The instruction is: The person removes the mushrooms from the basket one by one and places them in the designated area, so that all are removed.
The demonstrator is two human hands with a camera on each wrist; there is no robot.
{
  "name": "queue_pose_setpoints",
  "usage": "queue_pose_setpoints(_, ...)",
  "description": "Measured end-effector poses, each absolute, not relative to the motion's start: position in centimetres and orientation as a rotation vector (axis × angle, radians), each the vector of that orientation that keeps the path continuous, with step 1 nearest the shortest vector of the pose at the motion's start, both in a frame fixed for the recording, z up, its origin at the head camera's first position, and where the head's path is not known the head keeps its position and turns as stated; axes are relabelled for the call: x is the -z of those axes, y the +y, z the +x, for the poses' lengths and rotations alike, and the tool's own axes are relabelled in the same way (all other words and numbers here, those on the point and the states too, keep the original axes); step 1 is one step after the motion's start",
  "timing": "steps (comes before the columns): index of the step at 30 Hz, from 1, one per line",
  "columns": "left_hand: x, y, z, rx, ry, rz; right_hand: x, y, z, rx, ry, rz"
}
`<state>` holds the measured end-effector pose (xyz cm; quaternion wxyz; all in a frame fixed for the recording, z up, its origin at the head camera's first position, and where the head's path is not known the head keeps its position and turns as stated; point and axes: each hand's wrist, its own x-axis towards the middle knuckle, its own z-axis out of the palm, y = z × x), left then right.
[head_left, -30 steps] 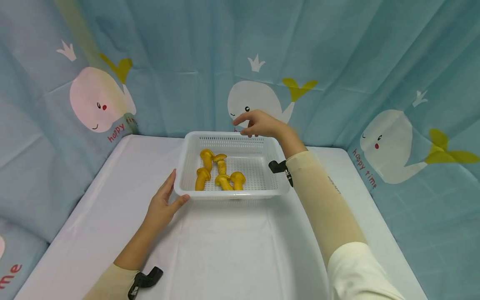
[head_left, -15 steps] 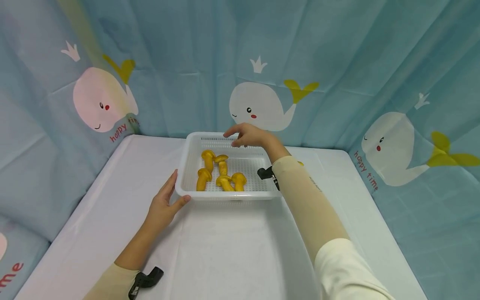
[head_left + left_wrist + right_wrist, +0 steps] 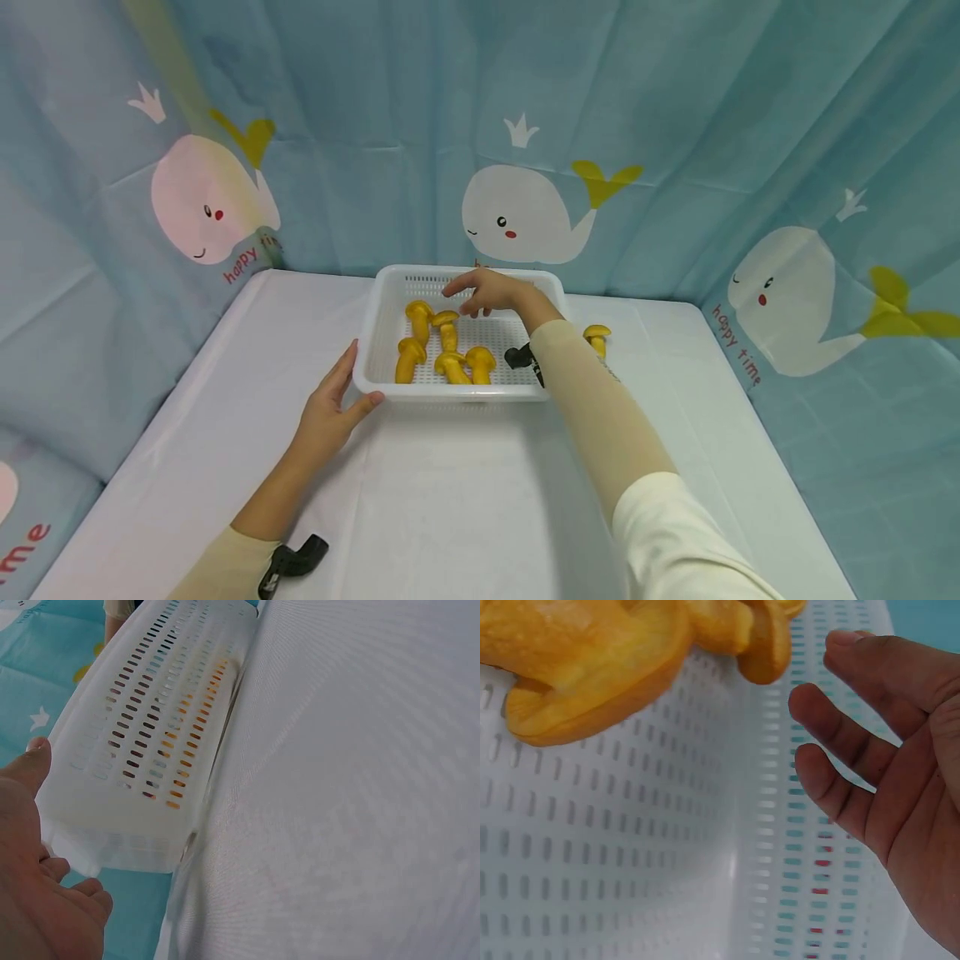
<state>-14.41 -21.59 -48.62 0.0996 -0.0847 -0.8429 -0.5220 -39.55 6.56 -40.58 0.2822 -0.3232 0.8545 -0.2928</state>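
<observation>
A white perforated plastic basket stands on the table, with several yellow mushrooms lying in its left half. At its front left corner is my left hand, the thumb at the front rim and the fingers along the side. In the left wrist view the left thumb reaches the rim while the other fingers lie lower by the corner. My right hand hovers over the back of the basket, fingers spread and slightly bent, holding nothing. The right wrist view shows the mushrooms beyond its fingertips.
A single yellow mushroom is on the table right of the basket, partly behind the right sleeve. A white cloth covers the table. Blue curtains printed with whales hang behind and at both sides.
My right hand has moved left and down from above the back rim into the basket's opening. The mushroom right of the basket has come into view from behind the sleeve. The left hand stays put.
</observation>
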Motion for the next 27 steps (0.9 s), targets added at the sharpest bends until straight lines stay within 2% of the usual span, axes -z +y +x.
queue_pose_setpoints(27,48.4,-21.5,-14.3,1.518,-2.507,-0.239,43.9,6.0,-40.1,0.747,2.209,-0.825)
